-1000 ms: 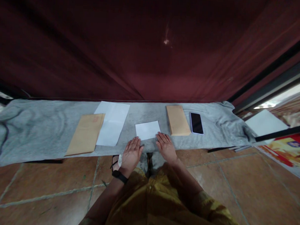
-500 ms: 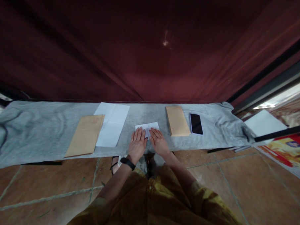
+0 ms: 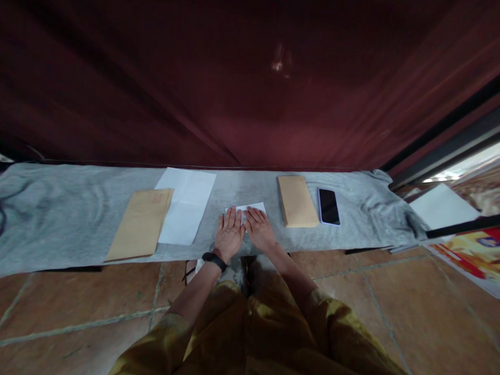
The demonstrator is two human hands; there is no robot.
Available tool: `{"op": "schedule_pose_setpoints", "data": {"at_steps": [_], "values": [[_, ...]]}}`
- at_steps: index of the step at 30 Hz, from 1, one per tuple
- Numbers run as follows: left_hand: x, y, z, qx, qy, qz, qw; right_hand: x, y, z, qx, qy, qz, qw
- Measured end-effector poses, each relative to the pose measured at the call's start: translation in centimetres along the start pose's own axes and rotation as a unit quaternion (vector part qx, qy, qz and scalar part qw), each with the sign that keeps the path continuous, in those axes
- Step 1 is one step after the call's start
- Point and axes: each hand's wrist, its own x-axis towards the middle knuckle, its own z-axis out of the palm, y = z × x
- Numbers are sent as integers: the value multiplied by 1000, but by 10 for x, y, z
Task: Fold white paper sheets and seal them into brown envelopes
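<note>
Paper [image 3: 258, 205], small and white, lies on the gray-covered desk [image 3: 241, 187] partly beneath the left hand [image 3: 230, 236] and right hand [image 3: 260, 231], both palm-down, fingers outstretched; its far edge shows toward one o'clock from the hands.

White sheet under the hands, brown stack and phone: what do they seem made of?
White sheet: likely matte paper; thin edge, no visible shine. Brown stack: probably kraft paper, matte, from its dull tan colour. Phone: smooth dark front suggests glass; pale rim perhaps plastic.
</note>
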Motion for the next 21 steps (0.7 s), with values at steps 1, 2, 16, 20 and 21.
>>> {"op": "schedule_pose_setpoints", "data": {"at_steps": [1,2,16,20,21], "values": [[0,0,1,-3,-1,-2,1000,0,1,0,-5,-1,3,1000],[1,-1,1,-8,0,-4,1000,1,2,1,-10,-2,5,1000],[1,-3,6,-16,16,-7,1000,-1,22,-1,-16,36,41,998],[2,-3,7,-16,21,-6,1000,0,29,-4,-19,35,56,998],[2,-3,7,-15,22,-6,1000,0,29,-5,-17,40,60,997]]}}
